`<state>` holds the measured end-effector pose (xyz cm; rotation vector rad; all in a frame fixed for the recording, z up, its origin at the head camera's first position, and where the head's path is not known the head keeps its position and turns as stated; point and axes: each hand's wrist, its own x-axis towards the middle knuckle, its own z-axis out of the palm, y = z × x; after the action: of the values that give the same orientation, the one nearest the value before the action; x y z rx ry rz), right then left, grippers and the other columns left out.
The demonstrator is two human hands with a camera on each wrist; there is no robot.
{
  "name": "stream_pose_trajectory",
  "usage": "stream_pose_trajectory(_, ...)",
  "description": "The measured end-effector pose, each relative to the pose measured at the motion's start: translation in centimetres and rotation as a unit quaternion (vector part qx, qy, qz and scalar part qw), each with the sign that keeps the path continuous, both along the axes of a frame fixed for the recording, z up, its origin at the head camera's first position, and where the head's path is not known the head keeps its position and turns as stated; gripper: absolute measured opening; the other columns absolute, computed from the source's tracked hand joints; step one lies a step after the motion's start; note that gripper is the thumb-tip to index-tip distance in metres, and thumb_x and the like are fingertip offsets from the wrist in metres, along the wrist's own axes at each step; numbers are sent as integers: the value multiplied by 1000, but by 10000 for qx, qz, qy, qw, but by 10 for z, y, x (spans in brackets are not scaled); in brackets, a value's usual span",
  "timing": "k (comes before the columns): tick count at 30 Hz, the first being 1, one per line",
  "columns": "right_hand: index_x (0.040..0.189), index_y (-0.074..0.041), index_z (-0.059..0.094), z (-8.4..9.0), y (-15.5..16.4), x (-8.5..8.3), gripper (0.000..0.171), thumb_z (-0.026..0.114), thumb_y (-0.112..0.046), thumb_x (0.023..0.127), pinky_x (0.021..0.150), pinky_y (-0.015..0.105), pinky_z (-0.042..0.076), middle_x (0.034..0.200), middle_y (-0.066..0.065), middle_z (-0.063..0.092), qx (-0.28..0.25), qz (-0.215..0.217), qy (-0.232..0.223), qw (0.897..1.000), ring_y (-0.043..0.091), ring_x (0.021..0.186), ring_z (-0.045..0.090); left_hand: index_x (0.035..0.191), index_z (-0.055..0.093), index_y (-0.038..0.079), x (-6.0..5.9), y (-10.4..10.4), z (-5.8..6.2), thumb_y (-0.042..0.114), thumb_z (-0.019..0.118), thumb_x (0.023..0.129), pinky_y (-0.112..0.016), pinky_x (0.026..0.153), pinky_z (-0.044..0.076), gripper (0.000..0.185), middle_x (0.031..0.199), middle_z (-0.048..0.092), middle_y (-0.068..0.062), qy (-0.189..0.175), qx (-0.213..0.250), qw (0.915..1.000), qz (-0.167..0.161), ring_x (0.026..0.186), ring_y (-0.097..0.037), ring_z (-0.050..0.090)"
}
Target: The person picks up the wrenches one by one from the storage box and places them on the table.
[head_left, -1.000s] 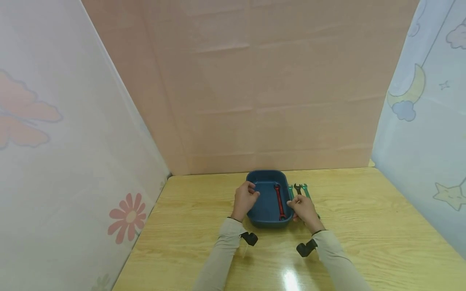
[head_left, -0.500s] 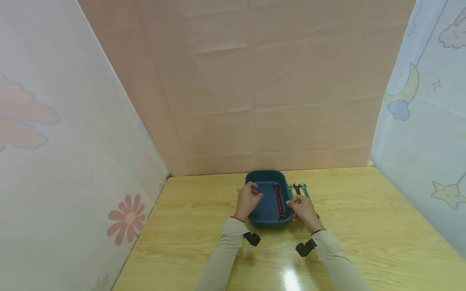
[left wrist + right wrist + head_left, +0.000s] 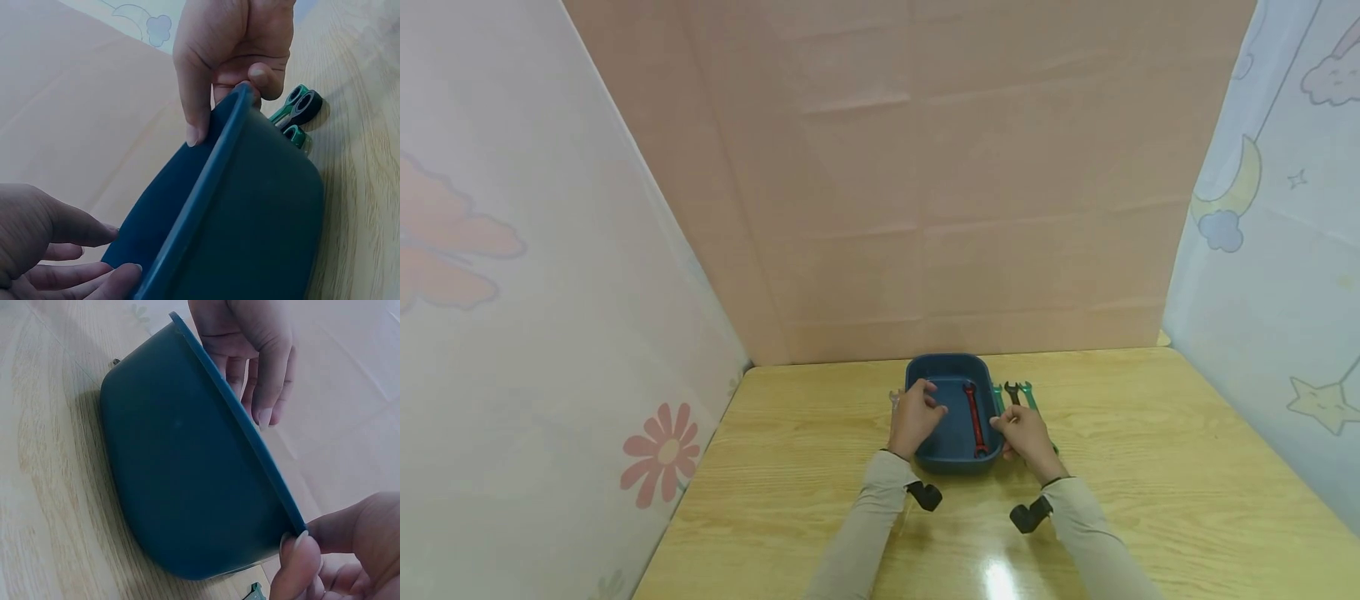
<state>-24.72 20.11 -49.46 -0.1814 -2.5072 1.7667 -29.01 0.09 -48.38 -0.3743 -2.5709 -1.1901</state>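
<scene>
Wrenches [image 3: 1017, 393] crowd tray [image 3: 951, 365] right side; bare table [image 3: 1150, 467] beyond; walls close behind.

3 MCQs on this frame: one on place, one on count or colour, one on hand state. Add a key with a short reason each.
1. Where is the red wrench?
A. on the table left of the tray
B. inside the blue tray
C. in the right hand

2. How many wrenches lie on the table to the right of the tray?
A. one
B. three
C. five

3. What is the right hand doing?
A. pinching the tray's rim
B. lying flat on the table
C. lifting a green wrench

Key: 1 B, the head view shows it on the tray floor. 2 B, two green wrenches and a black wrench lie there. 3 A, the left wrist view shows thumb and fingers on the rim; the left hand holds the opposite rim.
</scene>
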Motion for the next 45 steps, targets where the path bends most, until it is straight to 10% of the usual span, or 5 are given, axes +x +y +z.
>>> stream_pose_trajectory(8, 81, 1, 55, -2, 0, 1, 18, 63, -5, 95, 43, 26, 48, 55, 4, 49, 1, 4, -21, 10000, 12, 42, 52, 115, 63, 0, -1, 5, -5, 5, 80, 82, -25, 53, 49, 37, 82, 69, -8, -292, 248, 9990, -215, 55, -11, 63)
stream_pose_trajectory(45, 78, 0, 57, -3, -1, -2, 19, 64, -7, 94, 42, 27, 48, 55, 3, 50, 54, -33, 71, 10000, 11, 42, 52, 112, 62, -3, -7, 36, -18, -1, 79, 81, -28, 51, 52, 36, 71, 68, -6, -1113, 360, 9918, -523, 47, -14, 64)
